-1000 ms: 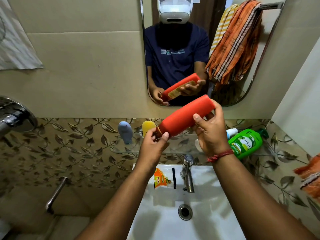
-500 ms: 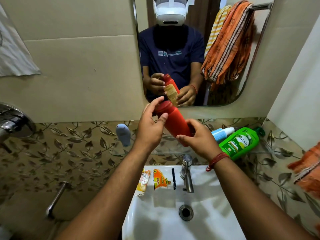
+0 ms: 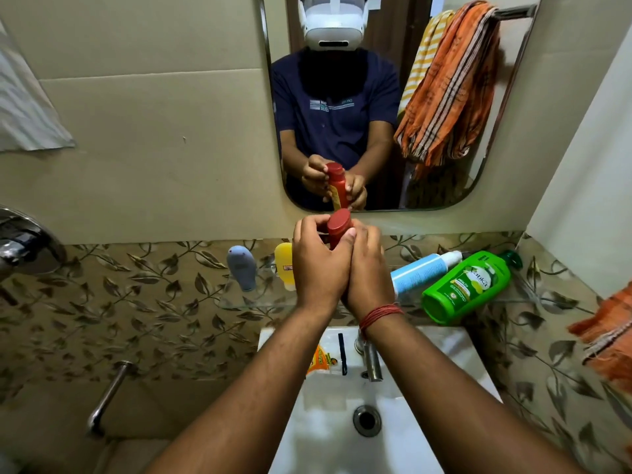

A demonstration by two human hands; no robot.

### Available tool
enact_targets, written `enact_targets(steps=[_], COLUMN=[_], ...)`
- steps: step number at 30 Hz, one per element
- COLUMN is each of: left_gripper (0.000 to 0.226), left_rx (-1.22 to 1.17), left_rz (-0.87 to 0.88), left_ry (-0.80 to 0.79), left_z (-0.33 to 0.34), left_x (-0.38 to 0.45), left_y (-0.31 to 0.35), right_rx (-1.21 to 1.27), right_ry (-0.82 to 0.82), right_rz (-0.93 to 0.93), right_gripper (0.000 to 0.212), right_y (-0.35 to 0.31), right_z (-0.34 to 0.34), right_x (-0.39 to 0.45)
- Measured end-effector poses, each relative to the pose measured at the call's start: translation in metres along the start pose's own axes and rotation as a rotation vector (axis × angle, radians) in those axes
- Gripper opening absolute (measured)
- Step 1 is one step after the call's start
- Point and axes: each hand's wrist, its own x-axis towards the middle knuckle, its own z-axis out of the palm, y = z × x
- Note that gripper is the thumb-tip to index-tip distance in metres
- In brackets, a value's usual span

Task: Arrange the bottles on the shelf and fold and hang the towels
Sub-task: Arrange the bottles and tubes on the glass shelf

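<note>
Red bottle (image 3: 338, 228) upright between both hands

The red bottle (image 3: 338, 228) I hold looks like smooth, slightly glossy plastic. To the right, the green bottle (image 3: 465, 289) is shiny plastic with a printed label. The near sink (image 3: 403, 439) is glossy white ceramic, its tap (image 3: 371, 362) polished metal; the glass shelf (image 3: 260, 299) is clear.

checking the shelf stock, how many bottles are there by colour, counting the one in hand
red plastic bottle, held upright by both hands: 1
grey-blue bottle, standing: 1
yellow bottle, standing: 1
light blue bottle with white cap, lying: 1
green plastic bottle, lying: 1
total: 5
</note>
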Motion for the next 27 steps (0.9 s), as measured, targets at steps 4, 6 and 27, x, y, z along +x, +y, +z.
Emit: enact_targets(steps=[4,6,27], left_gripper=[0.018,0.026,0.066], left_rx=[-0.113,-0.131,-0.038], left_rz=[-0.027,-0.085,-0.368], left_ry=[-0.191,-0.242,-0.412], left_z=[-0.010,-0.016,-0.008], left_x=[0.002,0.001,-0.015], left_y=[-0.008,-0.017,-0.040], right_rx=[0.297,0.404,0.106], right_ry=[-0.095,-0.166,-0.452], right_rz=[0.108,0.161,0.220], right_gripper=[0.034,0.045,0.047], right_y=[0.006,0.012,0.029], right_z=[-0.006,-0.012,-0.013], right_x=[0.011,0.020,0.022])
